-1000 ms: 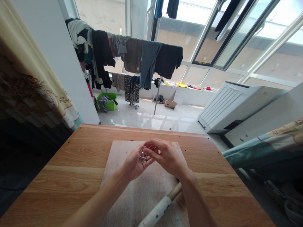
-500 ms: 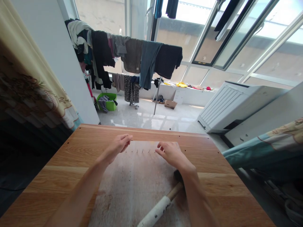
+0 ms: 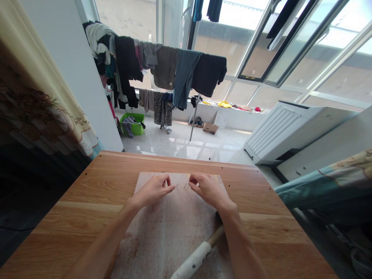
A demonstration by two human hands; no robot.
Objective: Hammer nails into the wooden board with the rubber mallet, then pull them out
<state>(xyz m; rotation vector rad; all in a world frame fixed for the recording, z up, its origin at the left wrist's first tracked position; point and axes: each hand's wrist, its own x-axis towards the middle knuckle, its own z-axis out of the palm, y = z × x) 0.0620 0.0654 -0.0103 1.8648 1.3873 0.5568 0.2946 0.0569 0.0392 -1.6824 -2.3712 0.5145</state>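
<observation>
A pale, worn board [image 3: 162, 240] lies on the wooden tabletop, with several thin nails [image 3: 185, 186] standing in a row near its far edge. My left hand [image 3: 155, 189] is over the left of this row, thumb and forefinger pinched; whatever lies between their tips is hidden. At the right end, my right hand [image 3: 207, 190] pinches a slanted nail [image 3: 189, 185] between thumb and forefinger. A hammer [image 3: 193, 259] with a white-wrapped handle rests on the board, its dark head partly behind my right forearm.
The wooden tabletop [image 3: 72, 217] has small dark holes near its far corners. Beyond it stand a drying rack with clothes [image 3: 186, 77], a green basket [image 3: 136, 126] and a white ribbed cabinet [image 3: 276, 128]. Curtains hang at the left [image 3: 58, 97] and right [image 3: 328, 182].
My left hand has moved right and nearer to the nails, covering the left one. My right hand has shifted slightly left onto the right-hand nail. The hammer lies as before.
</observation>
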